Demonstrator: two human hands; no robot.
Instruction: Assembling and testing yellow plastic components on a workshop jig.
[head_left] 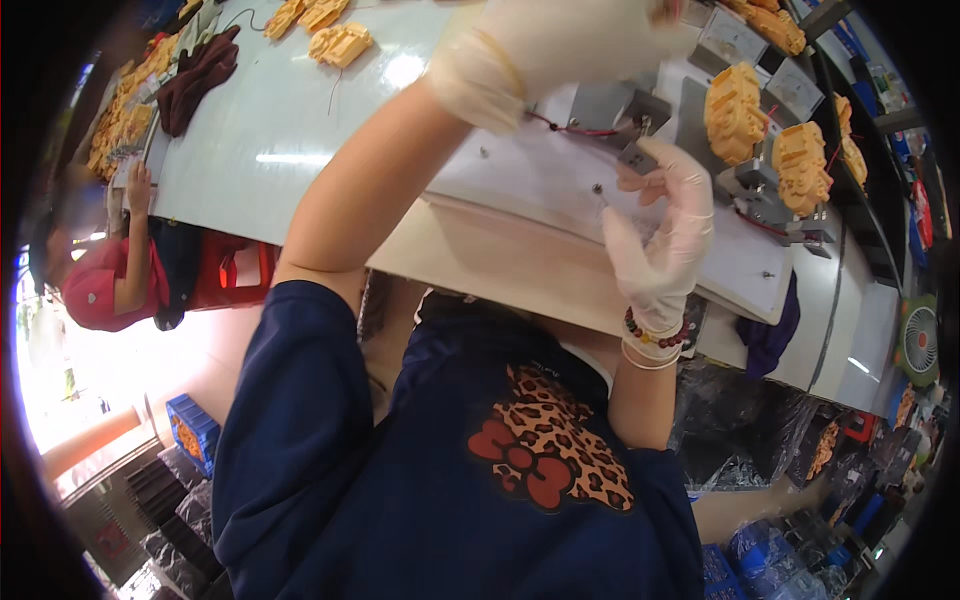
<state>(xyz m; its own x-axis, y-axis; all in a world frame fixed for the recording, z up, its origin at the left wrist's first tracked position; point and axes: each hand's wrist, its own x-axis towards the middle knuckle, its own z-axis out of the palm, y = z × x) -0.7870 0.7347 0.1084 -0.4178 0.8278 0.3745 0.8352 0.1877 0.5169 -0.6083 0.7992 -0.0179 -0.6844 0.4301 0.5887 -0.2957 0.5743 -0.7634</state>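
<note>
The left gloved hand (570, 55) is blurred and cropped by the upper edge; its grasp cannot be discerned. The grey metal fixture (637, 108) is partly concealed by it.

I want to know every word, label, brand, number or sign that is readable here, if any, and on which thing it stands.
None can be read clearly enough to quote.
Tiny pale mark on the dark navy cloth shirt: too small to read.
Grey, square, pale-faced panel at upper right: markings too blurred.
Red-and-white packet near the right edge: too blurred.
</note>
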